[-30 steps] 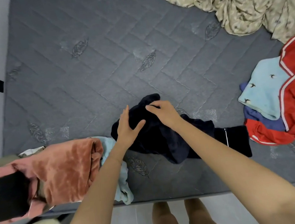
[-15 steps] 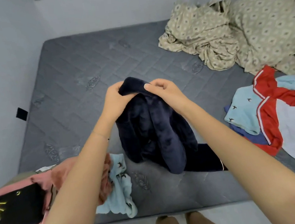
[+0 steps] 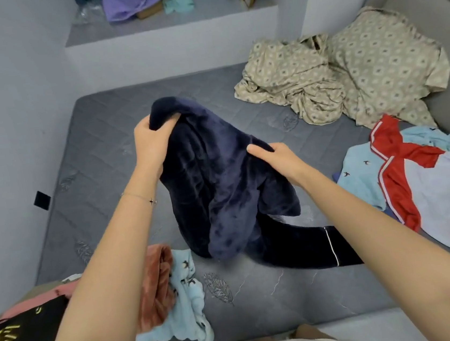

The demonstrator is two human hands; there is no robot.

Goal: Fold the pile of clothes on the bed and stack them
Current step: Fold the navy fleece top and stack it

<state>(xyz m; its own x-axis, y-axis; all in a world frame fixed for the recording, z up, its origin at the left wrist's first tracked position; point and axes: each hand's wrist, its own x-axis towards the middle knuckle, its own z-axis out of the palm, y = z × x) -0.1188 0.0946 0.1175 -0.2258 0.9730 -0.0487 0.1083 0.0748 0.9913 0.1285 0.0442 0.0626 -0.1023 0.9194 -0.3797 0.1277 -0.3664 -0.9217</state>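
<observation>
Slippage is the main worry. The left hand [image 3: 150, 142] grips a bunched top edge of the dark navy plush fleece garment [image 3: 219, 182], fingers curled round a thick wad of it. The right hand [image 3: 272, 156] holds a lower fold, thumb on top and fingers tucked under the cloth. Most of the garment hangs in the air between the two hands over the grey quilted bed [image 3: 96, 162]. One long part with a white-piped cuff [image 3: 330, 245] trails on the mattress toward the person's right.

The fleece looks heavy and twisted, so a seam or waistband is hard to find. If the hands spread it from these grips, it will probably open crooked and fold lopsided. The trailing part could drag across the bed and snag.

It could also sweep into the pale blue bird-print garment [image 3: 187, 303], which lies just beside the rust velvet clothes [image 3: 158, 284] at the near left corner, and muddle what is laid there. Swinging it to the right risks catching the loose heap of red, white and light blue clothes [image 3: 415, 176].
</observation>
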